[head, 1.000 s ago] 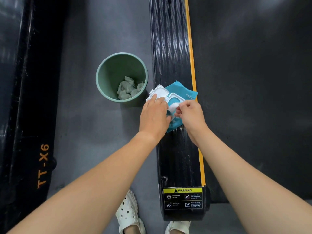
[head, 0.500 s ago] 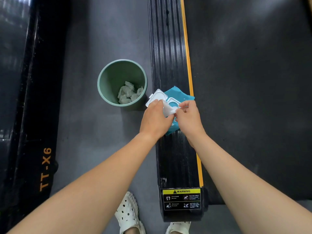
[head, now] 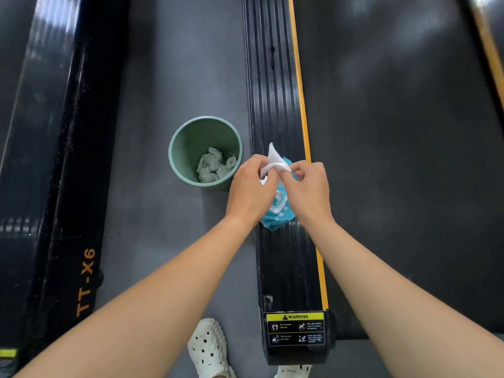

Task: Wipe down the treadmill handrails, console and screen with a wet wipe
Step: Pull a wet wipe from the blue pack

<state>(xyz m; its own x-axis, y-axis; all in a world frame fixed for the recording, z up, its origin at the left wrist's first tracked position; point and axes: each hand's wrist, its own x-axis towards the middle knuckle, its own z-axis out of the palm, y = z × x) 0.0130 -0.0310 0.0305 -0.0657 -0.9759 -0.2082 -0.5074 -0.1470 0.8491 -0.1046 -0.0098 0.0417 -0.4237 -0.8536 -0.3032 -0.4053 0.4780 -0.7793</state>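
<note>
We're pinching the white wet wipe (head: 275,159) with both hands, left hand (head: 251,189) and right hand (head: 308,189) curling fingers on it, above the teal wipe pack (head: 278,218) lying on the treadmill's side rail (head: 275,91), beside the green bin (head: 188,148).

"WARNING" label (head: 296,329) on treadmill (head: 274,99); "TT-X6" on frame (head: 61,214)

Green bin (head: 185,148) standing on grey floor (head: 163,64), crumpled pale wipes (head: 215,166) lying in its bottom. White perforated clog (head: 208,350) at lower edge, second white shoe (head: 293,371) barely showing to its right. Black machine frame (head: 54,214) lettered TT-X6 in orange along left side.
</note>
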